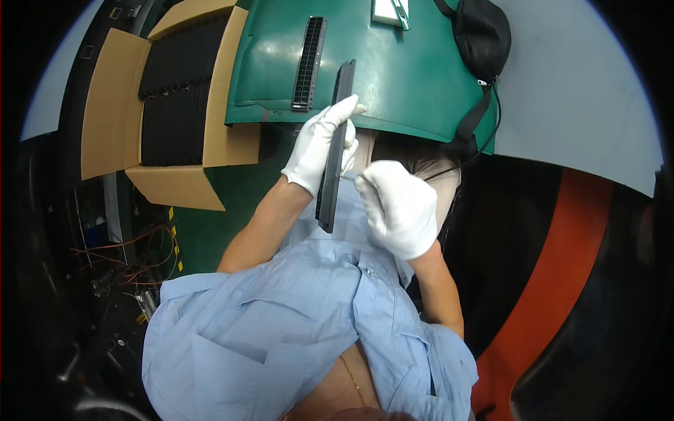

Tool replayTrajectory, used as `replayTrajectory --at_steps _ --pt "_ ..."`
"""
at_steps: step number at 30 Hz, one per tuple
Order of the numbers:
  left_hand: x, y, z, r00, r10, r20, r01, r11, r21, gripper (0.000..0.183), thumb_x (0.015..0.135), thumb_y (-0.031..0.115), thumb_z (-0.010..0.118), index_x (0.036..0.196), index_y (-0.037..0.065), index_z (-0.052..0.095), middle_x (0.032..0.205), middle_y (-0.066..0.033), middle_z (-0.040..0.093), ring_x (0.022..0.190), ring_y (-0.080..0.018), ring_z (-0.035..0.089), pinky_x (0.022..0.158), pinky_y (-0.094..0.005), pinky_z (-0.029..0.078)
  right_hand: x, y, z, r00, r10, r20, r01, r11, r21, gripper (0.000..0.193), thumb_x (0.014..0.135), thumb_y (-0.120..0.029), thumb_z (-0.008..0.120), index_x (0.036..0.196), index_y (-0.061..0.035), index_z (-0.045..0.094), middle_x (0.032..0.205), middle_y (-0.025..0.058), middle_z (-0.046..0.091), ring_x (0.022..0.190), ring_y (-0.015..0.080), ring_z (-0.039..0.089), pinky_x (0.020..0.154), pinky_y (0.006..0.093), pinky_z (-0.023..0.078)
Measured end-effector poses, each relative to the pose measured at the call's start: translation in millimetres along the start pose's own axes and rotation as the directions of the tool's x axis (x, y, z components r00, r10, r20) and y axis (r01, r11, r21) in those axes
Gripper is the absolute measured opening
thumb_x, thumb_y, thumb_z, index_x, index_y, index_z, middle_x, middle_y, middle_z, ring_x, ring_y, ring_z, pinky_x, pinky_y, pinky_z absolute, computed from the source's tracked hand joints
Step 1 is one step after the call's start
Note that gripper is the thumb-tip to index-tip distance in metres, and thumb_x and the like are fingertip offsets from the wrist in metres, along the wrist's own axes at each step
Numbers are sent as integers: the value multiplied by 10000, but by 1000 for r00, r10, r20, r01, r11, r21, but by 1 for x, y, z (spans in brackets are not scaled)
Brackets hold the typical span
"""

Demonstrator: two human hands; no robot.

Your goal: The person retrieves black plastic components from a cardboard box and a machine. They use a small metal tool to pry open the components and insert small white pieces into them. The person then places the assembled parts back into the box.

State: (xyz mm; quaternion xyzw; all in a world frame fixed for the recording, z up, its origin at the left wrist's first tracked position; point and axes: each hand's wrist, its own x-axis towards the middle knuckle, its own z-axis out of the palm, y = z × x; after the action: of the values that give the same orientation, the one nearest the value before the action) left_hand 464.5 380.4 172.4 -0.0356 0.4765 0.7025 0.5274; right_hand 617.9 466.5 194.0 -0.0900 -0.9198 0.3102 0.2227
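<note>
My left hand, in a white glove, is closed around a long, narrow black plastic strip. The strip is held tilted on its edge, partly over the near edge of the green table. Just to its right, my gloved right hand has its fingers pinched together, pointing toward the strip. Whatever those fingers hold, if anything, is too small to make out. A second black strip, with rows of open cells, lies on the table beyond my left hand.
An open cardboard box packed with black parts stands at the left. On the green table are a white block with a slim tool on it, and a black pouch with strap. Loose wires hang at lower left.
</note>
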Motion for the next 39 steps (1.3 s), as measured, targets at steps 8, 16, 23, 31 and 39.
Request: replayTrajectory --at_steps 8,16,23,31,39 --pt "4 -9 0 1000 2 -16 -1 1000 29 403 1014 356 613 1144 -25 624 605 13 440 400 -83 421 351 -246 345 -18 8 7 971 -205 122 221 965 -141 143 771 -114 732 895 -115 661 738 40 615 576 210 585 508 330 441" --pt "10 -11 -5 999 16 -50 -14 999 45 419 1020 369 602 1160 -25 603 580 19 419 375 -85 407 336 -244 337 -36 -11 1 945 -290 151 299 954 -37 219 781 -155 666 995 -111 672 766 6 551 608 159 550 508 313 423" --pt "0 -16 -5 999 25 -28 -26 999 -25 514 1023 559 532 961 51 579 518 24 398 368 -84 388 369 -254 324 -41 -5 10 975 -211 66 212 977 -13 207 769 -116 688 976 -118 688 779 3 600 611 159 568 511 312 431" --pt "-16 -38 -14 996 -72 56 73 997 -20 558 1081 571 319 815 108 483 558 17 372 403 -105 333 386 -244 281 -34 6 21 992 -126 -10 125 988 -87 151 763 -83 681 906 -129 664 738 13 570 574 177 555 498 318 432" --pt "-59 -52 -9 987 -158 -5 157 972 173 621 1069 611 298 688 153 472 511 27 388 392 -101 353 387 -247 303 -27 13 9 997 -72 -19 68 984 -167 221 714 -55 737 915 -99 657 726 24 600 577 202 580 508 331 439"
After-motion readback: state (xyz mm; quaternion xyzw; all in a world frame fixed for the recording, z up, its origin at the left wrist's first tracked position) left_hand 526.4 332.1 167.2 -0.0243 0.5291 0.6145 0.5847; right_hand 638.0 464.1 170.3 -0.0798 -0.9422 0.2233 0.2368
